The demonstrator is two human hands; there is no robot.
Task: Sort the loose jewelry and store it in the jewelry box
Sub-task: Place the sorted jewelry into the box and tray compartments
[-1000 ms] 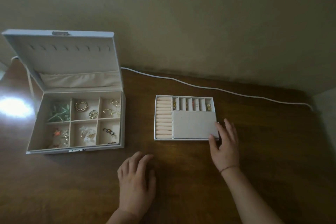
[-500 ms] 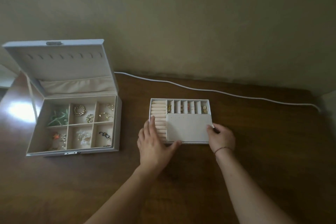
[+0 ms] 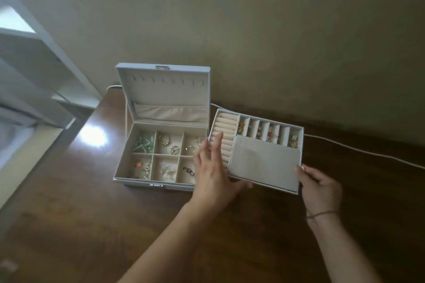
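A left hand [image 3: 212, 171] hides the near right compartments of a jewelry box [image 3: 161, 154] and part of a tray [image 3: 264, 158]; trinkets in the tray's far slots are too small to identify; a cable [image 3: 368, 153] runs off right

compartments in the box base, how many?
6 in the jewelry box base, as two rows of three: back row nearest the lid, front row nearest the clasp. The left hand partly covers the right-hand pair.
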